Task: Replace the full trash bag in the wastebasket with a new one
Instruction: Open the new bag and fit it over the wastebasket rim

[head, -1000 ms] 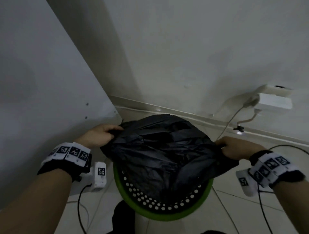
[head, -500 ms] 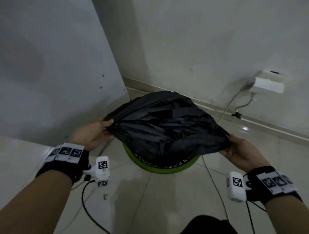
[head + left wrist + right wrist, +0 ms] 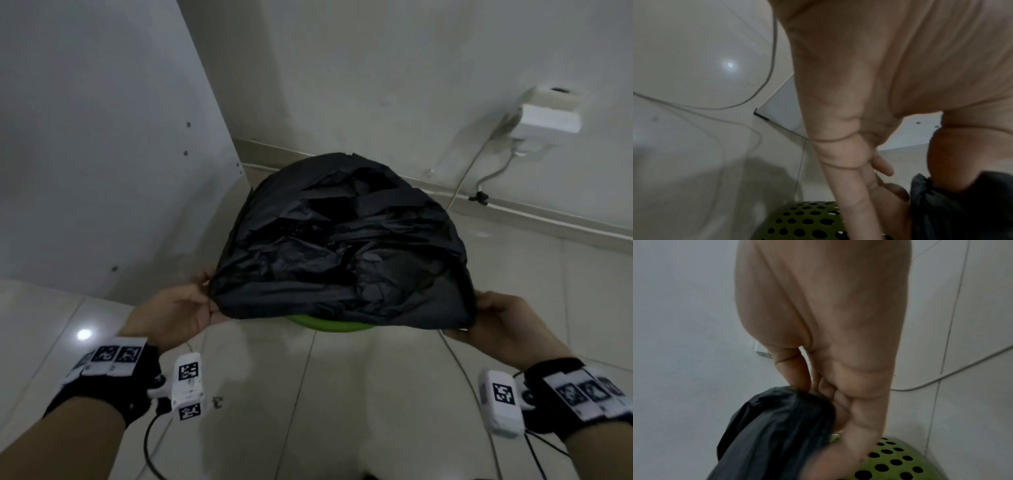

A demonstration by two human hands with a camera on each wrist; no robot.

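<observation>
Over green wastebasket [image 3: 327,323] | both hands pinch black bag [image 3: 342,246] | wall cable [image 3: 469,174] behind

dim, grainy | lamp glare on floor tiles [image 3: 84,334] — wide-angle bending | wrist views soft

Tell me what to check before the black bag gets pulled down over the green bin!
1. Left hand pinches the black bag edge: ok.
2. Right hand grips the other edge: ok.
3. Bag spread wide between both hands: ok.
4. Bag held above the green bin: ok.
5. Bag mouth facing down at the bin: cannot tell.
6. Bin has nothing inside: cannot tell, bag hides it.
</observation>
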